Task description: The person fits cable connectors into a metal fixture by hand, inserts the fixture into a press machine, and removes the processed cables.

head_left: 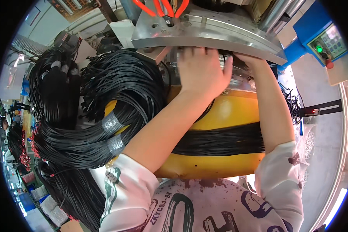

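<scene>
My left hand reaches forward with its fingers stretched out and the thumb apart, back of the hand up. Its fingertips meet the front edge of a thick steel plate on a machine, just above a metal fixture. No object shows in that hand. My right hand goes under the same plate on the right, and its fingers are hidden there. A bundle of black cables lies across the yellow surface below my forearms. One thin dark cable runs down beside my left wrist.
Thick coils of black cable, bound with clear tape, heap up on the left. Orange-handled pliers rest on the plate. A blue control box with a lit green button stands at right. Steel columns rise behind the plate.
</scene>
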Demonstrator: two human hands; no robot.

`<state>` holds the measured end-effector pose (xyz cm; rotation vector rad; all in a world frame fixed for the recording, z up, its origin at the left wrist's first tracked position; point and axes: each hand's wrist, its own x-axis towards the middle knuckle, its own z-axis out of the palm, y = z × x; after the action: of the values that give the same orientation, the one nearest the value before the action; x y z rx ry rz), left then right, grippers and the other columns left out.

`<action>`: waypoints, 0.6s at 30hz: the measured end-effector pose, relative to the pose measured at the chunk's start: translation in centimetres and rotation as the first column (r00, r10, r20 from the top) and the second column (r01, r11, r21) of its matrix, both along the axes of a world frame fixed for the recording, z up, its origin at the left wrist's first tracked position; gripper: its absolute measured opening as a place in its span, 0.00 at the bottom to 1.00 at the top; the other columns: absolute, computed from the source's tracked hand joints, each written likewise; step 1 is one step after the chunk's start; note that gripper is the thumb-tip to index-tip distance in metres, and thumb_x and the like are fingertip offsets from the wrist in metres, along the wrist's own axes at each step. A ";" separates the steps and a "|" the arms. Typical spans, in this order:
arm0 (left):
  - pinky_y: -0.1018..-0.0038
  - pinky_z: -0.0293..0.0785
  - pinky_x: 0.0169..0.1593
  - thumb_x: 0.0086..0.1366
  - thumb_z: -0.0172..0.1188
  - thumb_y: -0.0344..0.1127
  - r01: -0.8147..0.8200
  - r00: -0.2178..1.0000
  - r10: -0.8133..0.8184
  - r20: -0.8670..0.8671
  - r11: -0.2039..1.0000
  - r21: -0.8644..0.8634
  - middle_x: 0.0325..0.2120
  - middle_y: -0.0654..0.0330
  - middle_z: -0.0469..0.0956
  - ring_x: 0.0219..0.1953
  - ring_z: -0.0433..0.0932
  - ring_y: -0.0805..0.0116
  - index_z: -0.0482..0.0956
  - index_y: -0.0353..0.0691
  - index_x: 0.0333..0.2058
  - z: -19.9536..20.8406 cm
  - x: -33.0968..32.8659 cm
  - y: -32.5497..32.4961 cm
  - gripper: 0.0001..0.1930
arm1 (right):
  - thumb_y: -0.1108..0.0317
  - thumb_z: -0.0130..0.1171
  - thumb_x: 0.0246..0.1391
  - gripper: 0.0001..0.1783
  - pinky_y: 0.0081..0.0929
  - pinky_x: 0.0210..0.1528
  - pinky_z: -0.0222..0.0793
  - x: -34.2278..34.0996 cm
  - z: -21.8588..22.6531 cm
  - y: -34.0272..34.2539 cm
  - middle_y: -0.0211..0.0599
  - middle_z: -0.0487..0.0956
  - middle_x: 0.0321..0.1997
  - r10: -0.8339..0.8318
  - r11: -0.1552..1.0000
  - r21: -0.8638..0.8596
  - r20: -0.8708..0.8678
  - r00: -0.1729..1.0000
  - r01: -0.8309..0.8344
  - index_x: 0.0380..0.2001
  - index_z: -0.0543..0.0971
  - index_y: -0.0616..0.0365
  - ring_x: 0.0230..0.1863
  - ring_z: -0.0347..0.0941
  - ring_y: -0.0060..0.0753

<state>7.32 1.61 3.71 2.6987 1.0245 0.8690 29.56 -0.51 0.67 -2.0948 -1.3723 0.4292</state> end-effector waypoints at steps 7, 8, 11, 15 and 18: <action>0.29 0.41 0.64 0.70 0.41 0.59 -0.142 0.977 0.132 -0.169 0.989 -0.046 0.64 0.42 0.61 0.65 0.56 0.27 0.63 0.34 0.64 -1.7 0.4 0.6 0.36 | 0.53 0.61 0.59 0.31 0.30 0.64 0.62 -4.6 3.6 -1.6 0.39 0.73 0.63 -0.038 0.999 -0.025 -0.065 0.997 0.037 0.62 0.72 0.53 0.64 0.66 0.32; 0.28 0.38 0.64 0.70 0.39 0.60 -0.125 0.976 0.102 -0.194 0.986 -0.107 0.65 0.42 0.59 0.66 0.55 0.25 0.59 0.34 0.66 -1.4 0.1 0.6 0.38 | 0.53 0.61 0.59 0.31 0.30 0.64 0.62 -4.4 3.8 -1.8 0.39 0.73 0.63 -0.039 0.999 -0.018 -0.063 0.997 0.038 0.62 0.72 0.53 0.64 0.66 0.32; 0.30 0.42 0.65 0.70 0.42 0.58 -0.097 0.977 0.072 -0.199 0.988 -0.118 0.65 0.43 0.60 0.65 0.56 0.27 0.59 0.31 0.66 -0.5 -0.2 0.6 0.37 | 0.52 0.64 0.58 0.33 0.30 0.63 0.63 -3.7 4.2 -1.7 0.38 0.73 0.62 -0.039 0.997 -0.064 -0.107 0.993 0.032 0.63 0.71 0.54 0.62 0.67 0.31; 0.44 0.57 0.66 0.65 0.55 0.52 0.123 0.988 -0.137 -0.071 0.978 -0.168 0.61 0.43 0.67 0.62 0.65 0.38 0.62 0.31 0.62 -0.5 -4.0 -2.8 0.35 | 0.45 0.63 0.57 0.36 0.35 0.68 0.58 -0.6 -0.2 -1.9 0.40 0.71 0.65 0.021 0.992 0.123 -0.153 0.988 -0.003 0.63 0.70 0.51 0.66 0.64 0.40; 0.56 0.70 0.55 0.62 0.60 0.46 0.446 0.895 -0.422 0.144 0.858 -0.255 0.45 0.45 0.76 0.49 0.74 0.45 0.73 0.31 0.49 0.0 -7.4 -6.9 0.24 | 0.53 0.62 0.60 0.33 0.35 0.55 0.69 0.5 -3.1 -0.3 0.36 0.74 0.59 -0.124 0.973 0.107 -0.504 0.855 0.204 0.65 0.68 0.53 0.56 0.69 0.31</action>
<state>-0.08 -5.24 3.73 2.4719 0.4418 0.6792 30.10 -0.82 -2.46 -1.7854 -0.8859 0.7056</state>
